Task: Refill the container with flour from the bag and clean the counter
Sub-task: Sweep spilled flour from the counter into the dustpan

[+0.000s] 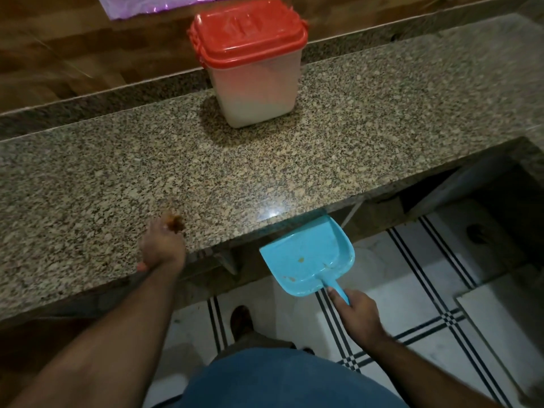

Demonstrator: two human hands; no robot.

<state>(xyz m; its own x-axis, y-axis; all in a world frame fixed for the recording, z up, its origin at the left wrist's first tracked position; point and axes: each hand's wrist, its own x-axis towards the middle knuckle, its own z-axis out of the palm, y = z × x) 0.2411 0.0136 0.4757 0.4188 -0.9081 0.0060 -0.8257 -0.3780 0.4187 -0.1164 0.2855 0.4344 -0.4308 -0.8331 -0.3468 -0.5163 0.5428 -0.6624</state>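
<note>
Flour container (251, 67) with its red lid (248, 32) on is sitting at the back of the counter (88, 178). Left hand (163, 245) is resting on the counter by something brown and blurred; its grip is unclear. Right hand (354, 315) is gripping a blue dustpan (307, 260) just below the counter's edge.

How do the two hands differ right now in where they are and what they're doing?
The left hand is over the counter near its front edge, with something small and brown at its fingertips; what it is cannot be told. The right hand is lower, off the counter, gripping the blue dustpan by its handle just under the edge. Both are bare.
</note>
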